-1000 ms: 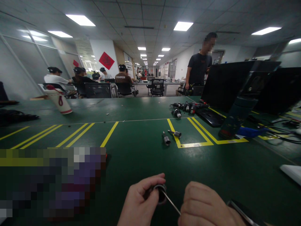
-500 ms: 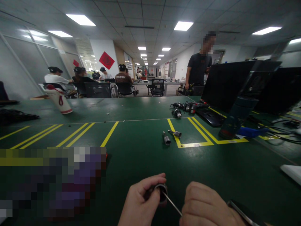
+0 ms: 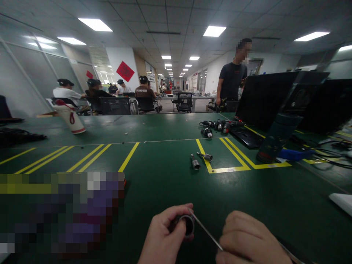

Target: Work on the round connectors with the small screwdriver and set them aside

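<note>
At the bottom edge of the head view, my left hand (image 3: 162, 236) is closed around a small dark cylindrical metal part (image 3: 187, 224) with its open end toward me. My right hand (image 3: 251, 240) is closed on a thin metal rod (image 3: 206, 231) whose tip rests at the rim of that part. Both hands hover just above the green table (image 3: 165, 183). Two small metal sockets (image 3: 195, 162) (image 3: 206, 156) lie farther out on a yellow line.
A cluster of dark parts and cables (image 3: 218, 125) lies mid-table by a black laptop (image 3: 264, 106). A dark tool stand (image 3: 277, 137) rises at the right. A white paper cup (image 3: 70, 119) stands far left. A person in black (image 3: 232, 82) stands behind; others sit at far desks.
My right hand has shifted slightly right and down, and the rod's tip has moved up to the upper rim of the cylindrical part. My left hand stays put.
</note>
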Demonstrator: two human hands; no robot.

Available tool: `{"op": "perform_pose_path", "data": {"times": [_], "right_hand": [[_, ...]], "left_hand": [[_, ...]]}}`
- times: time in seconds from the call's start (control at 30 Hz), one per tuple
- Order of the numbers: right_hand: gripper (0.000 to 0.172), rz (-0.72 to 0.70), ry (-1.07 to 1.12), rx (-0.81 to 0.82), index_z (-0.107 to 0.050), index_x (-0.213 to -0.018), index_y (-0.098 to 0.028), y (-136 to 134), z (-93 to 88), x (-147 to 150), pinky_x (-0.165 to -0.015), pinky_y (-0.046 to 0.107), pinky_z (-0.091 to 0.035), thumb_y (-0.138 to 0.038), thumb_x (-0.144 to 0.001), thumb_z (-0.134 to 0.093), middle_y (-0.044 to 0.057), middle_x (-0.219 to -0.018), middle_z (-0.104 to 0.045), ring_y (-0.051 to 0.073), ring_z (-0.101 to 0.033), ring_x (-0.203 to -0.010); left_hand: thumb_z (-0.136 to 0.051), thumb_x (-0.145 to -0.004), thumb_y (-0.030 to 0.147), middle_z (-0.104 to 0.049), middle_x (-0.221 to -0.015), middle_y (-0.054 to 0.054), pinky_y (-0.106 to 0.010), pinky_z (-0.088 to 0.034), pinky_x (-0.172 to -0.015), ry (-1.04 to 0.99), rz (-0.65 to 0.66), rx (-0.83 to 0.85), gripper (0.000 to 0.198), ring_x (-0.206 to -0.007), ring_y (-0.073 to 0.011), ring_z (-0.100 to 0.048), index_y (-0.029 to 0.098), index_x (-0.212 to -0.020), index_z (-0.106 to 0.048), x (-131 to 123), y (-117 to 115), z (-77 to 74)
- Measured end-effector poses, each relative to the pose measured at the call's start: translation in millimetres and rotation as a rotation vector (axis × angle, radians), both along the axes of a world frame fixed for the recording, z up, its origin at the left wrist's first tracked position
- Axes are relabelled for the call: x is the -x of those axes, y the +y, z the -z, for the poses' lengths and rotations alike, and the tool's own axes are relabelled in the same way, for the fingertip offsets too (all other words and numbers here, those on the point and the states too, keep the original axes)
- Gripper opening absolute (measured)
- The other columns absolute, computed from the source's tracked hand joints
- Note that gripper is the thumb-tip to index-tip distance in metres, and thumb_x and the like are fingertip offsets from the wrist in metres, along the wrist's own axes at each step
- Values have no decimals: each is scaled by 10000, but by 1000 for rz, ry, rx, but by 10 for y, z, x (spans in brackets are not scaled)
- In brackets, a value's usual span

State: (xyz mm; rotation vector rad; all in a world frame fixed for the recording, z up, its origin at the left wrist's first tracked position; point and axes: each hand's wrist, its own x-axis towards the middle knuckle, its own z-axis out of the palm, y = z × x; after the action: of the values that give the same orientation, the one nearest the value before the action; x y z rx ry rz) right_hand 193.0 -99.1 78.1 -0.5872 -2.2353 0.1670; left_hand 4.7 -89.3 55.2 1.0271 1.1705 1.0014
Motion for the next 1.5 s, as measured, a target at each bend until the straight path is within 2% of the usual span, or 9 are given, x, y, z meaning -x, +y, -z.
{"op": "perform_pose_path", "data": {"times": [0.17, 0.43, 0.57, 0.67, 0.8, 0.97, 1.17, 1.3, 1.5], "right_hand": [[263, 59, -156, -121, -624, -845, -163, 121, 70, 123, -759, 316, -542, -303, -958, -432, 101, -1000, -714, 195, -645, -921], [165, 6, -256, -76, -583, -928, -139, 413, 63, -167, -864, 377, -520, -73, -885, -439, 131, -1025, -656, 224, -576, -1050], [199, 311, -231, -31, -582, -1001, -201, 991, 180, -686, -941, 458, -460, -105, -862, -477, 110, -1141, -612, 253, -534, -1123], [193, 459, -212, 20, -603, -936, -185, 1453, 365, -1052, -896, 505, -466, -83, -835, -475, 145, -1071, -619, 299, -560, -1056], [248, 535, -237, 92, -617, -899, -192, 1764, 573, -1335, -876, 514, -466, -26, -772, -484, 144, -1027, -635, 318, -569, -1024], [258, 558, -254, 160, -615, -935, -186, 1782, 675, -1461, -918, 483, -447, -36, -764, -494, 147, -1096, -613, 309, -545, -1076], [245, 583, -208, 220, -596, -949, -183, 1707, 666, -1494, -981, 506, -393, -62, -760, -500, 148, -1158, -592, 323, -488, -1168], [212, 597, -122, 271, -527, -989, -190, 1515, 659, -1240, -939, 521, -423, -95, -821, -439, 146, -1181, -570, 303, -534, -1122], [220, 420, -153, 438, -509, -1061, -223, 1182, 612, -723, -870, 450, -499, -152, -857, -468, 96, -1190, -587, 263, -588, -1062]], "left_hand": [[-685, -694, 187, -744, -966, -90, -373, -513, -843, -76, 56, -46, 370, -969, -268, -657, 206, -1063, -679, -64, 8, 29], [-680, -731, 282, -556, -1313, -153, -372, -535, -779, -129, 121, -53, 535, -1031, -282, -624, 204, -1239, -531, -223, 212, -37], [-576, -823, 286, -565, -1283, -150, -368, -516, -796, 234, 106, -243, 418, -1059, -286, -599, 173, -1224, -544, -219, 473, -28], [-490, -872, 244, -525, -1321, -91, -381, -490, -860, 528, 130, -543, 347, -1124, -284, -557, 220, -1209, -566, -241, 755, 17], [-407, -869, 74, -379, -1451, -137, -480, -422, -961, 1074, 326, -818, 443, -1271, -320, -415, 172, -1298, -460, -342, 1190, 40], [-524, -780, -16, -417, -1450, -74, -515, -337, -1026, 1174, 571, -895, 510, -1342, -322, -307, 226, -1229, -519, -484, 1573, 46], [-523, -812, 31, -610, -1210, -122, -448, -419, -943, 1276, 754, -924, 297, -1127, -288, -530, 158, -1064, -614, -527, 1716, 33], [-505, -808, 14, -601, -1172, -129, -422, -432, -916, 1298, 807, -928, 297, -1079, -273, -545, 138, -1060, -602, -459, 1607, -35], [-568, -815, 115, -589, -1161, -72, -347, -467, -868, 1253, 788, -850, 389, -1038, -214, -560, 186, -1190, -492, -234, 1227, -94]]}}
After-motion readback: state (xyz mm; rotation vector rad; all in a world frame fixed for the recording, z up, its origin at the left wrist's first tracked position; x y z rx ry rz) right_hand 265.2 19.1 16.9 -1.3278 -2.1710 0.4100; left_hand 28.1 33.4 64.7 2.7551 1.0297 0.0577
